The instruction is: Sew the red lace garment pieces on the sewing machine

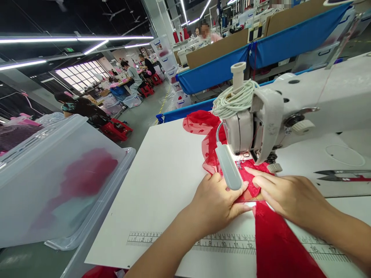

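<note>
Red fabric (278, 243) lies under the needle area of a white sewing machine (304, 100) and runs down over the table's front edge. Sheer red cloth with small dark motifs (213, 148) trails behind the needle area. My left hand (217, 199) is closed on the fabric's left side, thumb and forefinger at its edge. A grey lamp head (228, 166) covers part of its fingers. From the right, my right hand (285, 193) grips the fabric close to the presser foot (240, 164), forefinger reaching forward and other fingers bent.
Red-handled thread snips (344, 175) lie to the right. A printed ruler (210, 243) crosses the white tabletop (162, 181). Left stands a translucent plastic bin (49, 193) holding red cloth. Blue cloth troughs (214, 73) lie beyond; several people sit farther off.
</note>
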Action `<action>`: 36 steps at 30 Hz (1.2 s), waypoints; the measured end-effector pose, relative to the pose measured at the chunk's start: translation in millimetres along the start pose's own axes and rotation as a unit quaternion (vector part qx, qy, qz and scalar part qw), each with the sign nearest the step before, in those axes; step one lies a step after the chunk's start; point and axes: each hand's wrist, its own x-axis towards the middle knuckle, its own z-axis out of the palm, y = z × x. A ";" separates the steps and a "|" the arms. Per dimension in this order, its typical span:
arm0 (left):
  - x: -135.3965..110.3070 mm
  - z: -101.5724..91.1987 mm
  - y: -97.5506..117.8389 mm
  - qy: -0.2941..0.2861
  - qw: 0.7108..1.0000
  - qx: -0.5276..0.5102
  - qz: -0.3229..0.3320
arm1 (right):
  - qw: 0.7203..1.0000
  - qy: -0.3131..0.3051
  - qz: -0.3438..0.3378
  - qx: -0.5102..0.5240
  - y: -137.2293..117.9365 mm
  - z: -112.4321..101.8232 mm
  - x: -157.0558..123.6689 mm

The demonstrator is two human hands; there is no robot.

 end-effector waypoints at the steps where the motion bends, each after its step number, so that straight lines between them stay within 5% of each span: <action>1: 0.0 -0.7 -0.5 -0.002 1.000 0.001 0.001 | 1.000 -0.001 -0.004 -0.003 0.8 0.2 -0.5; 36: 2.6 -9.0 -1.8 -0.043 0.998 0.037 0.009 | 1.000 0.010 0.015 0.004 -0.2 4.6 -0.4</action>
